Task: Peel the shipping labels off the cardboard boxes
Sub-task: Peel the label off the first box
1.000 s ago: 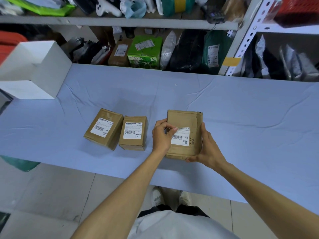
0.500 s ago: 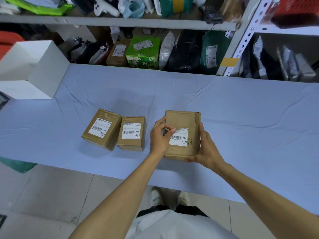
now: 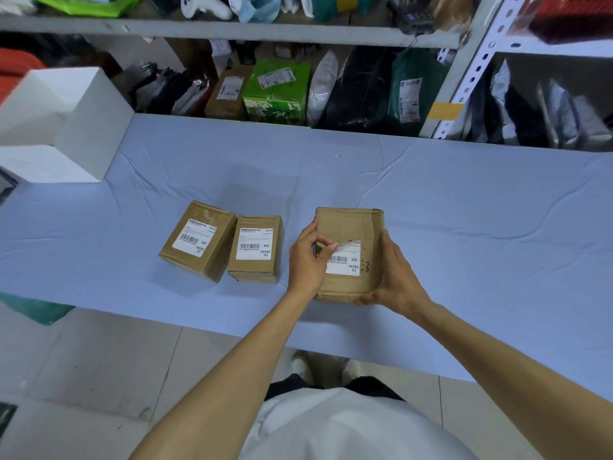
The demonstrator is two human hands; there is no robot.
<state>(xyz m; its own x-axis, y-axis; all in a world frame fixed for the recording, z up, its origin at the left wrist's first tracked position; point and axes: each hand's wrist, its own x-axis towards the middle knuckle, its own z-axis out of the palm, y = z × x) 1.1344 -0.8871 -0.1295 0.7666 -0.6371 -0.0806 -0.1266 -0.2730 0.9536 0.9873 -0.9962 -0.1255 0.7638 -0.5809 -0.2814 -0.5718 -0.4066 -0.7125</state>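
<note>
The left hand [image 3: 306, 260] covers the left edge of the held box [image 3: 351, 224] and the left end of its label [image 3: 345, 265]; the right hand [image 3: 394, 277] hides the box's right side and lower corner. The small print on all three labels is too fine to read. The white block [image 3: 66, 127] and the desk [image 3: 464, 227] run off the picture's edges. The top shelf's [image 3: 232, 31] goods are blurred.

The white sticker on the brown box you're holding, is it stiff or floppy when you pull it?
Probably floppy: the white paper shipping label curls back where the left hand lifts its top edge. It may tear, being thin. The brown cardboard box likely stays put, braced by the right hand.
</note>
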